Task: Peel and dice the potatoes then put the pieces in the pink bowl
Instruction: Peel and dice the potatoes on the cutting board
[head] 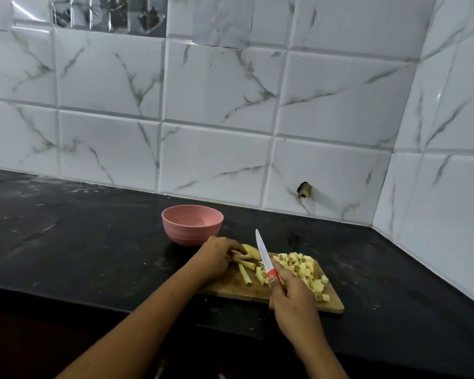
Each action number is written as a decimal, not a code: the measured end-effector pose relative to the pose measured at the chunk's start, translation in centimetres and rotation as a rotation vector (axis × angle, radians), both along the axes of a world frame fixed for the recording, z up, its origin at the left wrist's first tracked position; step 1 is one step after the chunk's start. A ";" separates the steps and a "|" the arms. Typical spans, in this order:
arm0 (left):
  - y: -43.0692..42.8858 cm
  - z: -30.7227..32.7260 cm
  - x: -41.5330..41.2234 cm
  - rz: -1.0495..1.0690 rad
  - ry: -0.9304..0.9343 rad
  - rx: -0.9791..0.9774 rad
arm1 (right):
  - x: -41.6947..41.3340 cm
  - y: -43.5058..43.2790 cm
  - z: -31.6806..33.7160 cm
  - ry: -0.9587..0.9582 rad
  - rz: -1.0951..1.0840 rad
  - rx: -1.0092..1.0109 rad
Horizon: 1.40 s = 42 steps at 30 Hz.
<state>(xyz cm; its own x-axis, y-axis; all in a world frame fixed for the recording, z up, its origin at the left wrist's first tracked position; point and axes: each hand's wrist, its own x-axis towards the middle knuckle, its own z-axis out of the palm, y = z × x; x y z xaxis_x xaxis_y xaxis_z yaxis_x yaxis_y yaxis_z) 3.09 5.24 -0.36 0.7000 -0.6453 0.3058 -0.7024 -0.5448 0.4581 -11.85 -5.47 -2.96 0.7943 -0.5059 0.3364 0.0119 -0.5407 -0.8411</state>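
Note:
A wooden cutting board (230,285) lies on the black counter. My left hand (216,257) grips a bundle of potato strips (246,255) at the board's far left. Loose potato sticks (245,274) lie just in front of that bundle. My right hand (290,294) holds a knife (263,254) by its red handle, the white blade raised and pointing away from me above the strips. A heap of diced potato (304,269) covers the board's right side. The pink bowl (192,224) stands behind the board to the left, and its inside looks bare.
The black counter (80,236) stretches left and is dusty. A white marble-tiled wall (216,119) runs behind it and turns a corner at the right. There is a small hole in one tile (304,189) near the counter. The counter's front edge is near my forearms.

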 end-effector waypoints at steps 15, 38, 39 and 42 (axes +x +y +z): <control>1.0 -0.1 -4.5 0.139 -0.162 0.185 | -3.3 0.9 2.0 0.195 -0.072 -0.395; 2.3 -2.4 -6.0 0.317 0.129 -0.372 | -3.5 4.6 2.2 0.493 -0.094 -0.806; 2.3 -2.4 -6.0 0.312 0.132 -0.370 | -3.1 4.7 2.1 0.513 -0.105 -0.821; 2.4 -2.3 -6.0 0.279 0.136 -0.374 | -1.8 5.0 1.9 0.521 -0.120 -0.870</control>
